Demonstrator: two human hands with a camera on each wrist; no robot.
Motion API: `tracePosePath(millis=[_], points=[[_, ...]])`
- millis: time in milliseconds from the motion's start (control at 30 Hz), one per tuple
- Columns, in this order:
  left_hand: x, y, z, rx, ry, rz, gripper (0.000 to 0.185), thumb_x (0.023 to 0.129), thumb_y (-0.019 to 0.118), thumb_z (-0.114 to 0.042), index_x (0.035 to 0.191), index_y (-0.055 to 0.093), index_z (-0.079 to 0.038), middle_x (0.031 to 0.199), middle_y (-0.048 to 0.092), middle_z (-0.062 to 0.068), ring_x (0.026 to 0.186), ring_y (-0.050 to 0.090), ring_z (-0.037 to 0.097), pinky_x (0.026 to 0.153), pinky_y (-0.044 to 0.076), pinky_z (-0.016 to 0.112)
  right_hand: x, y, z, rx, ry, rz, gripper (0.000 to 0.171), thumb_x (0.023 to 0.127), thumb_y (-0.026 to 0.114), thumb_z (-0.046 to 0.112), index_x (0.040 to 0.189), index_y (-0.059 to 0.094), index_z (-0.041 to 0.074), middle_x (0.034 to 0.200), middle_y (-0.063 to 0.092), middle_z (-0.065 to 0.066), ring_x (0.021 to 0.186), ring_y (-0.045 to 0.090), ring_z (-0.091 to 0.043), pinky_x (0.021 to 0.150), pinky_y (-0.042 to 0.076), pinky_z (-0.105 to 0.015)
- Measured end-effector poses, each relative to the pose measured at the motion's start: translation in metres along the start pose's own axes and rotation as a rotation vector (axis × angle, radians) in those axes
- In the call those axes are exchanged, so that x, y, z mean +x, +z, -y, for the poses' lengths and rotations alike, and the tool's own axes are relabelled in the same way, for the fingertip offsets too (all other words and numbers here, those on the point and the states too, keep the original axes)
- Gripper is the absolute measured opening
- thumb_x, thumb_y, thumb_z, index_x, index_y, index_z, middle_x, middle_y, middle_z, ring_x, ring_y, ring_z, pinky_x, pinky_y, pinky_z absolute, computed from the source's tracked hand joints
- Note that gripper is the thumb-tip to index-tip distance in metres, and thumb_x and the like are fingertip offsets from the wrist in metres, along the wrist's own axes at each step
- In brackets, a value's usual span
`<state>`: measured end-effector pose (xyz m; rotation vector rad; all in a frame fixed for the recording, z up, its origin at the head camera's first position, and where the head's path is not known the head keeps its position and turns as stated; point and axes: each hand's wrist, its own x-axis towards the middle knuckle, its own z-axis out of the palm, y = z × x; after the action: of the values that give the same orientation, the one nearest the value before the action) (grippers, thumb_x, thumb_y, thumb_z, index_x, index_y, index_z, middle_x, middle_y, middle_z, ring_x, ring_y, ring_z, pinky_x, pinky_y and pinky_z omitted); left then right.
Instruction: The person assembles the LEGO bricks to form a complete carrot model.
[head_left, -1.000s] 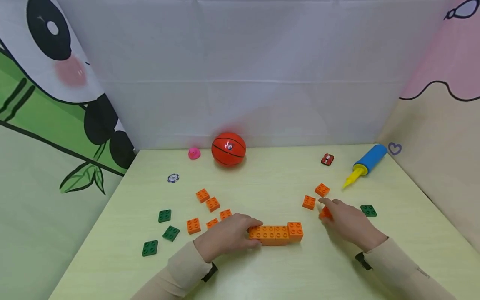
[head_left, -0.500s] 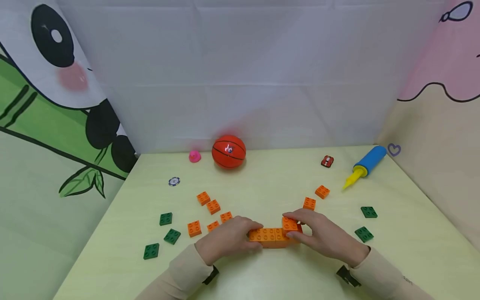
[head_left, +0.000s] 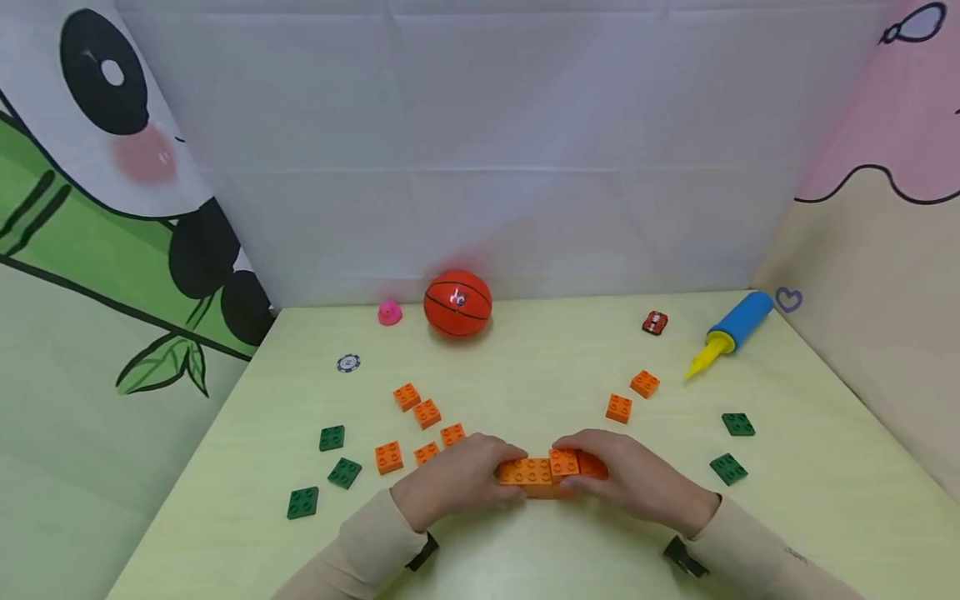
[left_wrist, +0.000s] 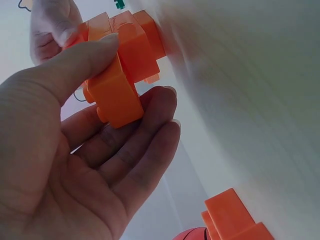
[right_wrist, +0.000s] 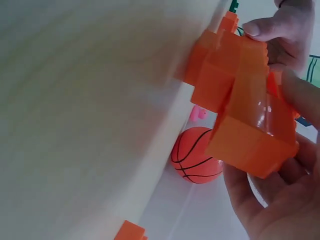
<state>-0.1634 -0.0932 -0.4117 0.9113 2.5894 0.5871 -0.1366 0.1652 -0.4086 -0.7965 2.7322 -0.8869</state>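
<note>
In the head view my left hand [head_left: 461,479] grips the left end of a row of joined orange building blocks [head_left: 525,473]. Thumb and fingers close around that end, also in the left wrist view, where the stepped orange underside [left_wrist: 117,92] shows. My right hand [head_left: 637,479] pinches a small square orange block [head_left: 564,462] from behind and in front. It sits over the row, against the raised block [head_left: 592,465] at the right end. From below, the right wrist view shows the row's right-end block [right_wrist: 255,140] jutting out near the right fingers.
Loose orange blocks lie left [head_left: 388,457] and right [head_left: 618,408]. Several green blocks [head_left: 302,502] are further out on both sides. Behind stand a red basketball [head_left: 457,304], pink duck [head_left: 389,313], poker chip [head_left: 348,363], toy car [head_left: 655,322] and blue-yellow pump [head_left: 738,323].
My right hand has picked up an orange block from the right, brought it left to the row and shifted it inward beside the raised end block. The left hand keeps its hold.
</note>
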Motion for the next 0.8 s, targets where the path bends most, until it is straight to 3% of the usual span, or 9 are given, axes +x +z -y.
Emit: tracePosePath(millis=[200,567,800], points=[[0.0022,0.0018,0.0010,-0.019,-0.008,0.016,0.042,0.088,0.076,-0.038,0.125,0.070,-0.018,0.108,0.068,-0.012,0.086,0.056,0.004,0.085,0.051,0.025,-0.0019,0.0044,-0.0038,0.008,0.062,-0.005,0.045,0.090,0.067,0.053,0.126,0.064,0.026,0.120,0.064,0.015,0.107,0.058,-0.007,0.098,0.051,-0.040],[0.0011,0.0021,-0.0007,-0.005,0.002,0.021,0.041,0.087,0.077,-0.038,0.124,0.070,-0.020,0.105,0.067,-0.014,0.086,0.056,0.004,0.084,0.050,0.025,-0.0023,0.0020,-0.0060,0.116,0.058,0.022,0.040,0.090,0.069,0.050,0.122,0.064,0.026,0.115,0.063,0.015,0.100,0.057,-0.008,0.093,0.051,-0.034],[0.0003,0.0007,-0.0022,0.007,-0.007,0.019,0.043,0.088,0.076,-0.039,0.125,0.070,-0.020,0.109,0.068,-0.011,0.089,0.056,0.004,0.086,0.051,0.027,-0.0012,0.0017,-0.0090,0.124,0.037,0.021,0.037,0.091,0.069,0.048,0.122,0.063,0.028,0.115,0.063,0.015,0.099,0.057,-0.008,0.091,0.052,-0.031]])
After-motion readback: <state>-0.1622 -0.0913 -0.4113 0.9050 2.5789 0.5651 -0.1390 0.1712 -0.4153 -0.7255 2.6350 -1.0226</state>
